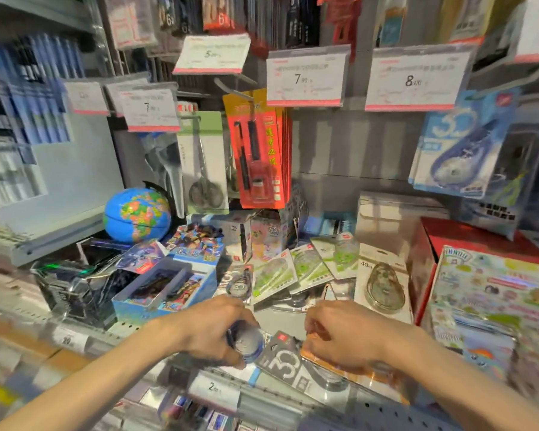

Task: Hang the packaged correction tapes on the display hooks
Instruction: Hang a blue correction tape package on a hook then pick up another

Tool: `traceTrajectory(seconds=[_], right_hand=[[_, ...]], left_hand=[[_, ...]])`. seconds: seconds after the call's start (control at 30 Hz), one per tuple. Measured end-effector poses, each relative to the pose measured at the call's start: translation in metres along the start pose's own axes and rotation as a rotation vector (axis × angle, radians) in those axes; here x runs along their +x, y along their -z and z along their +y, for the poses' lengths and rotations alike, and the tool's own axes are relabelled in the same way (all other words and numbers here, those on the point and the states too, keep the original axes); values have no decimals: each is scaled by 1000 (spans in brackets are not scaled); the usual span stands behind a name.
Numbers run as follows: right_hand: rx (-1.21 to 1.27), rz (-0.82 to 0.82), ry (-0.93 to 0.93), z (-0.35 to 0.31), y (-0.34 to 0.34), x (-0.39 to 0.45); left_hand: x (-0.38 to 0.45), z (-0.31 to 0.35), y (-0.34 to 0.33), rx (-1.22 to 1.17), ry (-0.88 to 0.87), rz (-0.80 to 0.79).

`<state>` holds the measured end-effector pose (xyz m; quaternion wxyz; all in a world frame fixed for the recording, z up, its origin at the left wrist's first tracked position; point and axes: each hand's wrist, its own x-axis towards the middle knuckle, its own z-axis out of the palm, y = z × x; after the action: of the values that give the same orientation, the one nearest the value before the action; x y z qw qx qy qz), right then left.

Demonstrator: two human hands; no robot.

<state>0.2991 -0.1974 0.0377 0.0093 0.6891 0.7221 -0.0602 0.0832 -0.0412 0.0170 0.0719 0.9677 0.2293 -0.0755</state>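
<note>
Several packaged correction tapes lie loose on the shelf: green-printed packs (305, 265), a beige 40 m pack (383, 281) and a grey pack marked 30 (285, 363) near the front edge. My left hand (212, 331) is closed around a blue-and-clear correction tape pack (246, 343) at the shelf front. My right hand (343, 334) grips an orange-backed pack (355, 373) beside the grey one. Blue correction tape packs (461, 144) hang on a display hook at the upper right under the 8.00 price tag (414, 80). A bare hook (234, 88) juts out beside the 7.00 price tag (305, 77).
Red pen packs (259, 150) and scissors packs (204, 163) hang at centre. A globe (137, 214) and card boxes (168, 287) stand at the left, a red box (430, 259) and sticker books (492, 300) at the right. A shelf rail with price labels (213, 388) runs below.
</note>
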Motion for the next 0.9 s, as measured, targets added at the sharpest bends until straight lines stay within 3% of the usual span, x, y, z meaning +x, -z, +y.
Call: traceTrajectory(seconds=[0.23,0.43,0.6,0.8,0.9], right_hand=[[68,9,-23,4,3,2],[162,91,-46,0,10,10],[730,180,-150,-4,21,25],[1157,243,-133,-1,27,23],[1236,279,-186,2,33,16]], left_hand=[[-8,4,22,210,-72,146],[-15,-3,45,205,-110,379],[-6,7,54,129,-147,510],[7,27,60,85,-202,636],[12,31,61,48,-212,664]])
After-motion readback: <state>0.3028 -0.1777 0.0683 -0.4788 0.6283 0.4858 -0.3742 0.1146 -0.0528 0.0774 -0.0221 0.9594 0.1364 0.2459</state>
